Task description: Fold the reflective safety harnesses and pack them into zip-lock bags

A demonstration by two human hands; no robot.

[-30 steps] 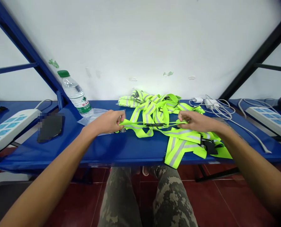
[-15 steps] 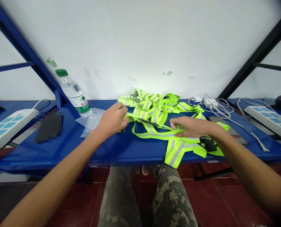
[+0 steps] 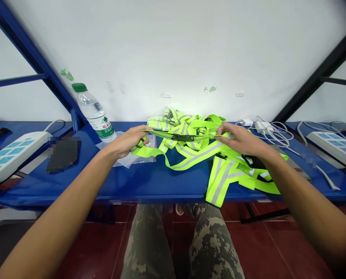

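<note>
Currently, the strap of a reflective vest (image 3: 199, 155) is pinched by the left hand (image 3: 129, 141) and right hand (image 3: 239, 139) and drawn taut above the blue desk (image 3: 161, 186), a black buckle (image 3: 179, 137) lying between them (the water bottle (image 3: 96, 116) label is not reliably legible).

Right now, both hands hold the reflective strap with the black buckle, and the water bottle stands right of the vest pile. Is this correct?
Not quite. The head view shows the water bottle standing left of the vest pile, not right. The left hand and right hand do hold the reflective strap with the black buckle.
</note>
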